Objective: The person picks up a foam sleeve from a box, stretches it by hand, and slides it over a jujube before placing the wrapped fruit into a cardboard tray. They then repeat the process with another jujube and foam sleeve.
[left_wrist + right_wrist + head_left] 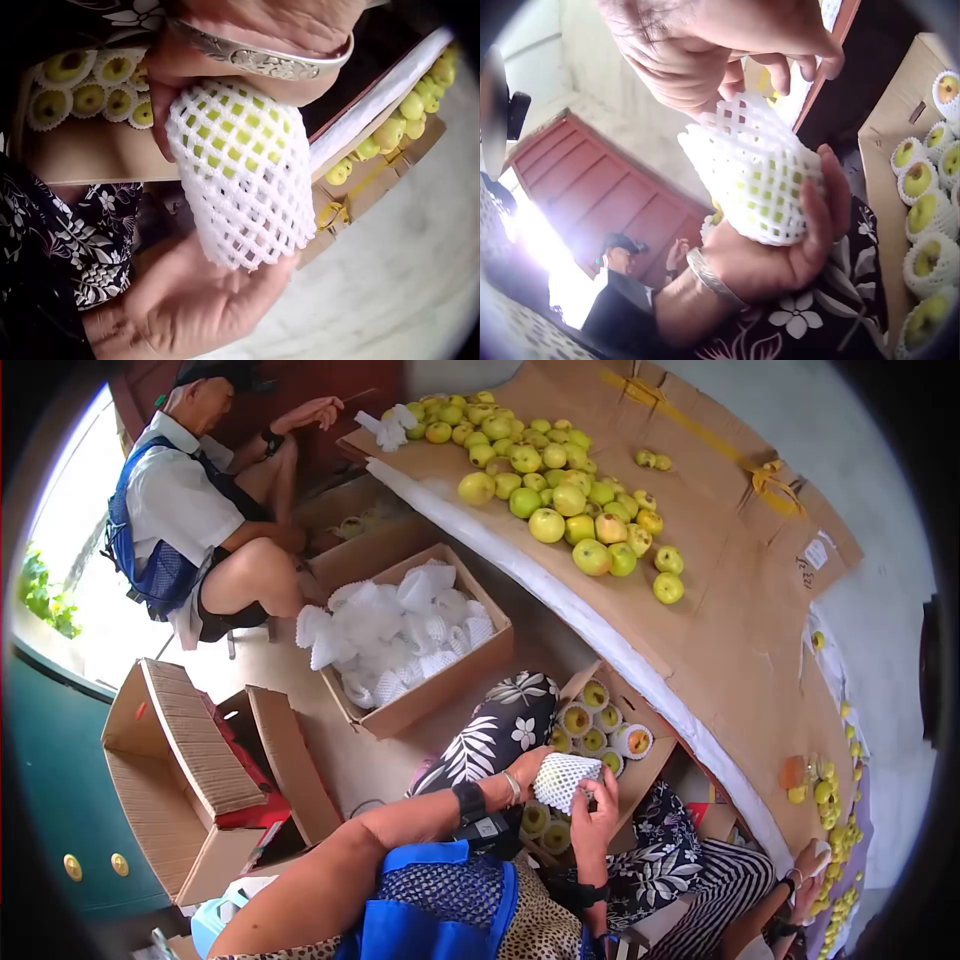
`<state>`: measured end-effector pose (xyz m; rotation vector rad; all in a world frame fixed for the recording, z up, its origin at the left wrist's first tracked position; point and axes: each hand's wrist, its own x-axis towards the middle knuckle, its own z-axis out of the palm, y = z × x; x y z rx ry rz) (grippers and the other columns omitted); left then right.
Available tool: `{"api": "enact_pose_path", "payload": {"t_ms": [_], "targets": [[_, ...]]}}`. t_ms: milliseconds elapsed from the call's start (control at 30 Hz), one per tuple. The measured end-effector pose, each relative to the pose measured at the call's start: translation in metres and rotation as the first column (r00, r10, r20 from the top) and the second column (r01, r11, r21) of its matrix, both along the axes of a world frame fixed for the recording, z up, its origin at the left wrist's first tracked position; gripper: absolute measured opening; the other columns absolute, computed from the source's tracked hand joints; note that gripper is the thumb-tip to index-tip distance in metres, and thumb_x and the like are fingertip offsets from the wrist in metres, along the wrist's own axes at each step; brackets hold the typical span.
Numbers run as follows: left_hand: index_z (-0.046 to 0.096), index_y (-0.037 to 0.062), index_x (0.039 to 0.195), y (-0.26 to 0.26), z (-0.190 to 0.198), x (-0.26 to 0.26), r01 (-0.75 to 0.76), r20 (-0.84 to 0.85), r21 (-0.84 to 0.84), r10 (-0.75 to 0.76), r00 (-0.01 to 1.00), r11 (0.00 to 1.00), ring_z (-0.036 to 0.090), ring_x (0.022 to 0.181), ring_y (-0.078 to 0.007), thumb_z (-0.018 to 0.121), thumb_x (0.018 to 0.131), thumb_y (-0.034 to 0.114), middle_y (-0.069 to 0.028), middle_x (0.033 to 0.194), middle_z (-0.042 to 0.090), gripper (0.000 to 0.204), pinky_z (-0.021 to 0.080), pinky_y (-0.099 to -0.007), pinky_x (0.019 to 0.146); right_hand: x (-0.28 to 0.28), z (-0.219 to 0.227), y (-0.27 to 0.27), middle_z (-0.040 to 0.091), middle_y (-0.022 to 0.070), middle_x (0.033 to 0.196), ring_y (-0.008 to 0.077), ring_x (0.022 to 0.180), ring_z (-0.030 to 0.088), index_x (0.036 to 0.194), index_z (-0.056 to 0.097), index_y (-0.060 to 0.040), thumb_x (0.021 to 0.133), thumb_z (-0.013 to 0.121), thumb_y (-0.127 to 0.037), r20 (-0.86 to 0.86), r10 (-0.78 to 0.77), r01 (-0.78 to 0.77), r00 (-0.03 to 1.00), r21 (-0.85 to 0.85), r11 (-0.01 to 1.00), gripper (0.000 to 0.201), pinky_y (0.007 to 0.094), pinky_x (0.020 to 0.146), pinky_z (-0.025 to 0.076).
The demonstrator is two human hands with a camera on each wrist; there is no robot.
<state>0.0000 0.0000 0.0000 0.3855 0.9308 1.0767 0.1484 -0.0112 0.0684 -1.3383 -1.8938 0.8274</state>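
Observation:
A white foam net sleeve point(566, 781) with a yellow-green apple inside point(241, 139) is between the two hands, above the lap. The left hand point(528, 772) grips the apple end, its fingers curled round the net in the right wrist view point(780, 255). At the sleeve's other end is the right hand point(596, 815), its thumb and fingers pinching the net's edge; in the left wrist view the right hand point(202, 300) lies against that end. Beside the hands, a cardboard box point(643, 775) holds apples in foam nets point(917, 180).
A carton of loose foam nets point(400, 620) stands on the floor ahead. Apples point(570, 499) are heaped on the cardboard-covered table point(700, 560). Empty cartons point(190, 760) stand at left. One person point(190, 500) sits at upper left; another person's hands point(808, 865) are at lower right.

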Motion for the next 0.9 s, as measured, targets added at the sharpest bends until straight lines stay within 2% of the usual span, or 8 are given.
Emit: {"api": "enact_pose_path", "payload": {"t_ms": [67,167,300,400,500,600,800,900], "targets": [[0.058,0.0022,0.099,0.008,-0.006,0.000,0.022,0.346,-0.270,0.076,0.935,0.962,0.063,0.078,-0.0205,0.041,0.090,0.041,-0.0086,0.086,0.065,0.044,0.050,-0.0318,0.076,-0.003,-0.010,-0.006,0.048,0.0209,0.122,0.0337,0.112,0.047,0.096,0.056,-0.0005,0.070,0.060,-0.002,0.070,-0.032,0.028,0.997,0.049,0.998,0.026,0.0368,0.094,0.036],[0.058,0.0011,0.096,0.010,-0.011,0.015,0.153,0.380,-0.247,-0.049,0.924,0.957,0.063,0.075,-0.0204,0.038,0.090,0.042,-0.0090,0.083,0.065,0.046,0.050,-0.0324,0.074,0.013,-0.023,-0.016,0.048,0.0211,0.120,0.0337,0.111,0.048,0.095,0.054,0.0019,0.070,0.059,-0.001,-0.148,-0.122,0.105,0.981,-0.119,0.987,0.026,0.0360,0.093,0.037],[0.058,0.0008,0.099,0.012,0.016,0.029,0.165,0.378,-0.178,-0.088,0.922,0.970,0.063,0.083,-0.0222,0.042,0.089,0.044,-0.0095,0.093,0.064,0.047,0.050,-0.0357,0.079,0.023,-0.029,-0.017,0.050,0.0175,0.113,0.0307,0.108,0.049,0.106,0.050,0.0025,0.069,0.057,0.001,-0.249,-0.176,0.128,0.952,-0.196,0.972,0.038,0.0353,0.093,0.037],[0.056,0.0005,0.103,0.014,0.019,0.027,0.315,0.545,-0.151,-0.187,0.818,0.937,0.062,0.086,-0.0244,0.043,0.089,0.038,-0.0132,0.099,0.063,0.042,0.049,-0.0380,0.082,0.020,-0.009,-0.014,0.046,0.0179,0.122,0.0309,0.114,0.045,0.108,0.048,0.0018,0.066,0.058,0.002,-0.259,-0.143,0.102,0.955,-0.164,0.981,0.044,0.0349,0.096,0.034],[0.058,0.0041,0.100,0.011,-0.001,0.021,0.180,0.403,-0.170,-0.098,0.910,0.969,0.062,0.078,-0.0181,0.056,0.084,0.028,-0.0083,0.090,0.064,0.029,0.051,-0.0310,0.074,0.015,-0.025,-0.011,0.045,0.0180,0.125,0.0301,0.116,0.044,0.108,0.049,-0.0003,0.065,0.061,0.000,-0.335,-0.137,0.104,0.932,-0.115,0.988,0.045,0.0346,0.096,0.035],[0.061,0.0024,0.095,0.007,-0.002,0.024,0.139,0.045,-0.080,-0.136,0.990,0.987,0.060,0.072,-0.0122,0.060,0.081,0.026,-0.0042,0.083,0.063,0.027,0.049,-0.0253,0.066,0.013,-0.022,-0.016,0.047,0.0168,0.123,0.0309,0.113,0.047,0.109,0.048,-0.0017,0.065,0.063,-0.003,-0.345,-0.129,0.097,0.930,-0.109,0.989,0.047,0.0354,0.094,0.037],[0.061,-0.0013,0.095,0.013,-0.022,0.025,0.322,-0.529,0.010,-0.268,0.805,0.947,0.057,0.069,-0.0082,0.059,0.080,0.022,-0.0030,0.079,0.062,0.028,0.046,-0.0226,0.061,0.014,-0.019,-0.011,0.052,0.0184,0.113,0.0330,0.104,0.053,0.109,0.047,-0.0013,0.067,0.066,-0.009,-0.134,-0.120,0.120,0.984,-0.005,0.993,0.047,0.0376,0.089,0.041],[0.061,-0.0020,0.097,0.009,-0.032,0.028,0.324,-0.563,0.051,-0.241,0.791,0.945,0.057,0.069,-0.0081,0.058,0.080,0.020,-0.0039,0.080,0.063,0.028,0.046,-0.0219,0.061,0.012,-0.016,-0.012,0.054,0.0191,0.108,0.0338,0.101,0.053,0.110,0.046,-0.0012,0.067,0.068,-0.013,-0.089,-0.177,0.167,0.980,-0.105,0.980,0.049,0.0388,0.087,0.042]]}}
